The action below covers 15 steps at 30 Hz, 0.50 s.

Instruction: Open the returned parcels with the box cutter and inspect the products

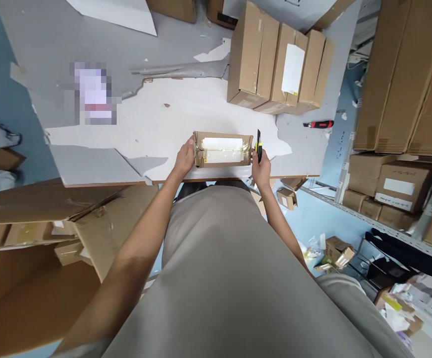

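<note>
A small taped cardboard box [223, 135] with white labels on its face is at the front edge of the table, between my two hands. My left hand [185, 158] grips its left end, fingers curled round the side. At the right end, my right hand [261, 168] is closed round a black and yellow utility knife [260, 151], its dark blade pointing away from me. The fingers of that hand also touch the box's right edge. Clear shiny tape wraps both ends of the box.
Several cardboard boxes [251, 59] stand at the table's back right. A red and black utility knife [322, 124] lies near the right edge. A large open carton [100, 238] sits below left. Stacked boxes [398, 79] fill a shelf on the right. Torn white covering [186, 107] lies on the grey table.
</note>
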Each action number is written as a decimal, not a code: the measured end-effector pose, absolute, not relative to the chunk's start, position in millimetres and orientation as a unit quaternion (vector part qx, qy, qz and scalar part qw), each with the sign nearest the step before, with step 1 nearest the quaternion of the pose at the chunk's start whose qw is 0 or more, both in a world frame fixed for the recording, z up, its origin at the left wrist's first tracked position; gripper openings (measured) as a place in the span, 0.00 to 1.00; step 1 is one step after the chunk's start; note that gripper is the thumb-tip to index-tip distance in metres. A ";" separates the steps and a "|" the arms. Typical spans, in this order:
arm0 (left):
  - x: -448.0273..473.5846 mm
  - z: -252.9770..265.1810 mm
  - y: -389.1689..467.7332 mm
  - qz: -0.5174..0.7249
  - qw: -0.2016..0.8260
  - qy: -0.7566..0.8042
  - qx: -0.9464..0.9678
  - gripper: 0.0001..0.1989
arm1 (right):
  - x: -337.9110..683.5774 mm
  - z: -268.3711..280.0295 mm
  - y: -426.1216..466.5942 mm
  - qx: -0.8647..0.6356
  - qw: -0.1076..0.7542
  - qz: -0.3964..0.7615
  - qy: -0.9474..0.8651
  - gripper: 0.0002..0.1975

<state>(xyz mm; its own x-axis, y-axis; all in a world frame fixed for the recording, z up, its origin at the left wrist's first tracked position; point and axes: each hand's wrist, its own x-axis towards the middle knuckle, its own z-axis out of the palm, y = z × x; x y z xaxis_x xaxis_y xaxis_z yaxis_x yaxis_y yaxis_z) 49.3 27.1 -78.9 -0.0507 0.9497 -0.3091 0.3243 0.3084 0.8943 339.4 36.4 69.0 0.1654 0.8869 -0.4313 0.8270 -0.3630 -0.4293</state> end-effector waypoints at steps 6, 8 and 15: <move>42.8 -15.1 20.8 0.307 0.383 0.740 0.460 0.24 | 336.9 49.1 38.8 -0.757 0.072 0.283 -0.584 0.26; 45.6 10.0 14.3 0.285 0.377 0.734 0.487 0.18 | 332.2 48.0 40.0 -0.758 0.039 0.258 -0.598 0.26; 61.0 28.1 5.2 0.241 0.385 0.745 0.489 0.11 | 319.6 58.1 45.9 -0.731 -0.105 0.192 -0.647 0.30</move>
